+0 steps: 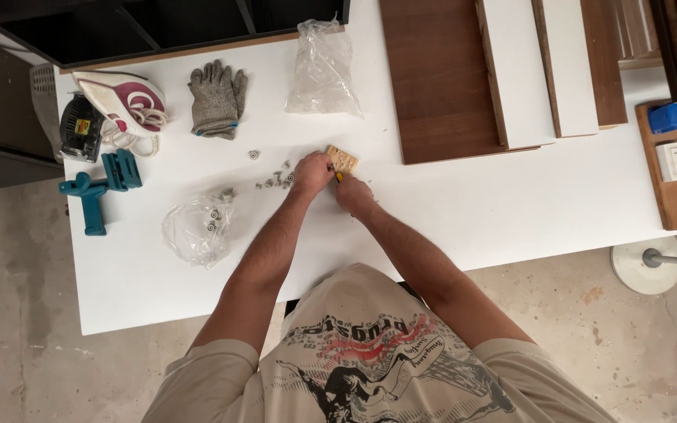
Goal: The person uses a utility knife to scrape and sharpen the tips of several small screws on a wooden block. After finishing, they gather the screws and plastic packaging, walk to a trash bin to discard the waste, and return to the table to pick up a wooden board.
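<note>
While both hands meet at mid-table, the left hand [312,170] closes on the small wooden block [343,159], which lies touching it on the far right, and the right hand [352,190], just nearer, pinches a small yellow tool [338,177].

The small wooden block [342,159] is half covered by the left hand [312,172]; whatever the right hand [352,190] grips is hidden; the loose fittings [274,182] are too small to identify.
</note>
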